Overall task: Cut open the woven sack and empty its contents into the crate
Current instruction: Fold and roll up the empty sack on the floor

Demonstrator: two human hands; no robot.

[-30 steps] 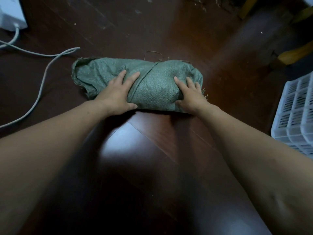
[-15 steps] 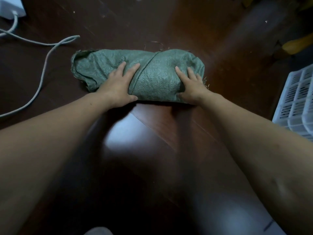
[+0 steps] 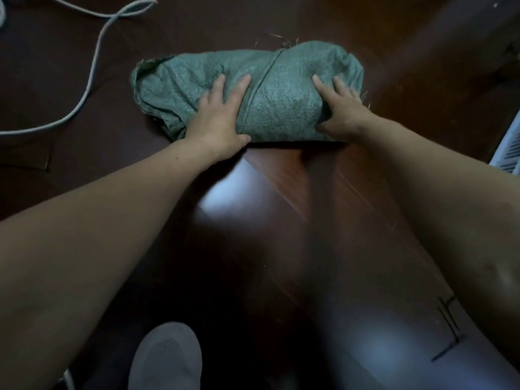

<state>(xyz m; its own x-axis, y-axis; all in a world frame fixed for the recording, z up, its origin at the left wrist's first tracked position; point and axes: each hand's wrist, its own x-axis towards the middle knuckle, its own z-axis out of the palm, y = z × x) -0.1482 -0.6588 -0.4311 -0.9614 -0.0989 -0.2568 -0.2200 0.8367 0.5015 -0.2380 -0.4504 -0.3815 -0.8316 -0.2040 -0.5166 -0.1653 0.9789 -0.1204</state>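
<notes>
This is a single view, from a wide-angle camera worn on the person's head. It faces forward and steeply down at the dark wooden floor (image 3: 281, 209), from well above the green sack (image 3: 284, 102), which lies in the upper middle of the picture. Both forearms stretch away from the lens to the sack, where the left hand (image 3: 219, 119) and right hand (image 3: 343, 114) rest. A grey shoe (image 3: 166, 358) shows nearer the lens than the sack, a white cable (image 3: 89, 83) curves left of it, and a sliver of white crate (image 3: 510, 150) shows to its right.
</notes>
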